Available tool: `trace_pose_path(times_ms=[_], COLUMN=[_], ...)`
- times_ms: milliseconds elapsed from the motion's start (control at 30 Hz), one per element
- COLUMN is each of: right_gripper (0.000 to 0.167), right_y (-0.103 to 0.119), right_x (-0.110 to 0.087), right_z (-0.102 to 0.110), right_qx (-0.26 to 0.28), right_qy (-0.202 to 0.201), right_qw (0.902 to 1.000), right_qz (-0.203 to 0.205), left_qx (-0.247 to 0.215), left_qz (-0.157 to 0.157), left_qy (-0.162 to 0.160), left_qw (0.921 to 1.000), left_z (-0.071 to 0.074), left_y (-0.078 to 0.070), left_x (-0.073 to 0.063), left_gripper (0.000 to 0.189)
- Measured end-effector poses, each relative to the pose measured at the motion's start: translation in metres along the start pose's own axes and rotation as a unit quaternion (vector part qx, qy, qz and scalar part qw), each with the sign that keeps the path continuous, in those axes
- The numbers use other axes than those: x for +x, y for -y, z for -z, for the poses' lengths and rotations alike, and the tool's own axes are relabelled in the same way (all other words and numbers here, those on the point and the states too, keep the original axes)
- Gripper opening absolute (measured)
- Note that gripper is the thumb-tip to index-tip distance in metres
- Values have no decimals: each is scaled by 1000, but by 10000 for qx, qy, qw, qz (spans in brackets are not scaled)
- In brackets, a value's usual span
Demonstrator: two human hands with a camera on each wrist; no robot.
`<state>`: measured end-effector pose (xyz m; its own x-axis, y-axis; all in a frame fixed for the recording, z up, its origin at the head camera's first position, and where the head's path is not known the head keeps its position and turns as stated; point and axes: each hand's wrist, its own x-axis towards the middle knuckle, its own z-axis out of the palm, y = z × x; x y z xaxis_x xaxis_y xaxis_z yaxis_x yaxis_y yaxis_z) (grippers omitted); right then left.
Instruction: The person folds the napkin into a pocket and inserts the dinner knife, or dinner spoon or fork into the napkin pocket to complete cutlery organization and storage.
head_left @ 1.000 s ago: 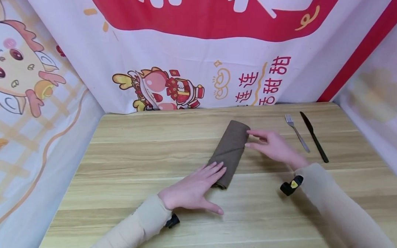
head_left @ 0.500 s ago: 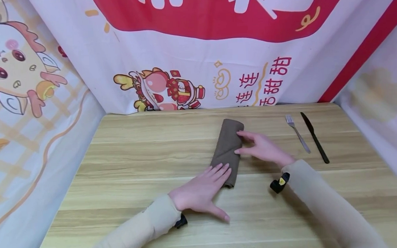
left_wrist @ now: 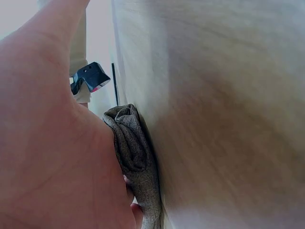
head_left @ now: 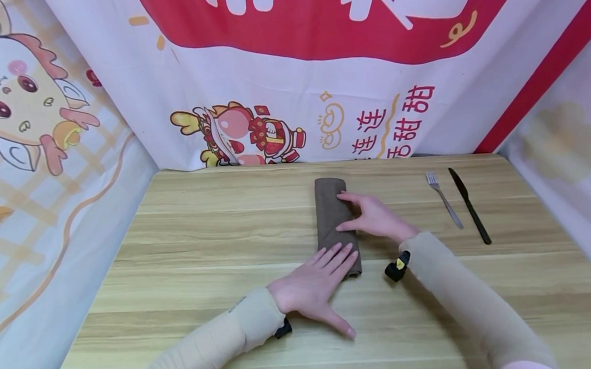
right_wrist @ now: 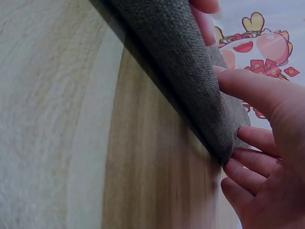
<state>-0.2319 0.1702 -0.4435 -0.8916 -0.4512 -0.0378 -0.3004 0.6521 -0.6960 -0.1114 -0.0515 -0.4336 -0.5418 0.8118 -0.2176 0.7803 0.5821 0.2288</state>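
A dark grey-brown cloth napkin [head_left: 331, 205], folded into a long, thick roll, lies on the table with its long side running away from me. My left hand [head_left: 312, 288] rests spread on its near end, the thumb stretched out over the wood. In the left wrist view, the end of the napkin [left_wrist: 131, 143] shows its coiled layers under the palm. My right hand [head_left: 376, 217] touches the napkin's right side farther up, thumb and fingers apart. The right wrist view has the thumb of that hand [right_wrist: 286, 152] on top of the cloth and the fingers along its edge.
To the right, a fork [head_left: 443, 200] and a black knife [head_left: 470, 205] lie side by side on the wooden table [head_left: 203, 227]. Behind the table's far edge hangs a printed curtain [head_left: 281, 80], with further printed cloth [head_left: 52, 162] at the left.
The napkin has turned from a slant to nearly straight, its far end swinging left and its near end right. Both hands moved with it, the right hand leftward and the left hand rightward.
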Motion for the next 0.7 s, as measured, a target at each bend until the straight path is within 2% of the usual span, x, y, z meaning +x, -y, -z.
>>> trace_pose_path(times_ms=[200,367,567,700], right_gripper=[83,79,77,76], right_y=[-3,-5,-18,-32], right_x=[0,-7,-19,-28], right_z=[0,10,29,41], right_qx=[207,443,563,561], right_qy=[-118,-453,-868,-1088], right_qw=[9997,9980,9945,9919], right_qz=[-20,-60,-140,-333], left_qx=[53,17,-10,64], left_qz=[67,33,30,24], left_qy=[-73,-121,-36,-40], left_qw=[9999,9999,10000,10000], left_z=[-7,-12,-8,-4], left_y=[3,5,4,1], left_x=[3,5,4,2], left_gripper=[137,138,137,137])
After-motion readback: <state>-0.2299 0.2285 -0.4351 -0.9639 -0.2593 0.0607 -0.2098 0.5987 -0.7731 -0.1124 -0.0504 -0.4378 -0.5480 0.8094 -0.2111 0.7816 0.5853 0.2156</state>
